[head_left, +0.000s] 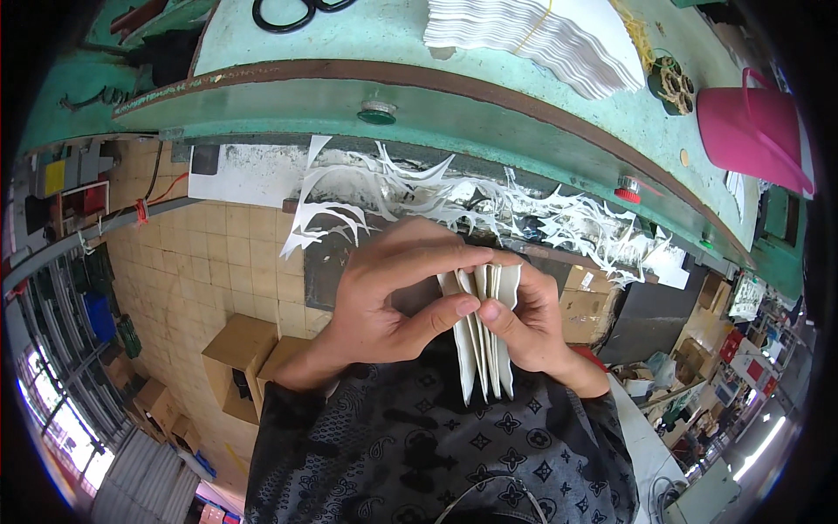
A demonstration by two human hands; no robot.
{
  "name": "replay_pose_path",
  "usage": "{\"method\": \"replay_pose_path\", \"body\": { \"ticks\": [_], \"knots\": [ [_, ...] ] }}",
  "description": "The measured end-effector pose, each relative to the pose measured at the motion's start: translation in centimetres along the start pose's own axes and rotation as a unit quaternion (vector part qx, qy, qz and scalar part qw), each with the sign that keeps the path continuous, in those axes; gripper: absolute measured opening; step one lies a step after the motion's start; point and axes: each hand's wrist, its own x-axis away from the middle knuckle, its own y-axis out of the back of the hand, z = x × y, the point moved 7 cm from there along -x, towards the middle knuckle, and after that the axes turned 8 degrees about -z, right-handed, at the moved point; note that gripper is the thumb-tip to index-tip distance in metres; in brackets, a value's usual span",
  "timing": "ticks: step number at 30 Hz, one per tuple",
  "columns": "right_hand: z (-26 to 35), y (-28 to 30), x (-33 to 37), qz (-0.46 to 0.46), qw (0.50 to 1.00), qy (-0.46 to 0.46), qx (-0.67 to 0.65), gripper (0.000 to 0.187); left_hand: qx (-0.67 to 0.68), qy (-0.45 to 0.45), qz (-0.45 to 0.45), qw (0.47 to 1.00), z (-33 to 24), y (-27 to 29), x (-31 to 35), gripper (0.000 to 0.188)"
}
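Close to my chest, both hands hold a small stack of thin white cut pieces (478, 336), its layers fanned slightly apart at the lower edges. Whether they are paper or cloth I cannot tell. My left hand (393, 301) curves over the top, fingers stretched across to the far side and thumb pressed on the near face. On the right side my right hand (528, 323) grips the stack, its thumb tip nearly meeting the left thumb. The fingers behind the stack are partly hidden.
Ahead stands a green machine table (489, 87) with a brown edge. On it lie a wavy stack of white sheets (541, 39), black-handled scissors (284, 13) and a pink basket (751, 131). White offcuts (419, 188) litter the ledge below. Cardboard boxes (240, 354) stand at left on tiled floor.
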Motion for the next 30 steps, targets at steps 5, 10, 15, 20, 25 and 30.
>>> {"method": "replay_pose_path", "body": {
  "ticks": [5,10,15,20,25,30],
  "knots": [
    [-0.29,0.22,0.09,0.006,1.000,-0.003,0.000,0.045,-0.008,0.000,0.008,1.000,-0.16,-0.21,-0.19,0.040],
    [-0.21,0.28,0.20,0.012,1.000,-0.004,0.003,0.046,-0.006,0.003,0.018,1.000,-0.25,-0.36,-0.27,0.038],
    [-0.26,0.33,0.26,0.015,1.000,-0.001,0.001,0.047,-0.013,0.006,0.020,1.000,-0.38,-0.43,-0.38,0.036],
    [-0.30,0.31,0.28,0.013,1.000,0.006,-0.008,0.047,-0.013,0.000,0.020,1.000,-0.45,-0.49,-0.45,0.033],
    [-0.17,0.07,0.17,0.020,1.000,0.010,0.012,0.046,0.031,0.039,-0.032,0.998,-0.35,-0.70,-0.15,0.026],
    [-0.19,0.17,0.42,0.021,1.000,0.021,-0.009,0.044,0.031,0.022,-0.050,0.998,-0.45,-0.77,0.04,0.026]
  ]
}}
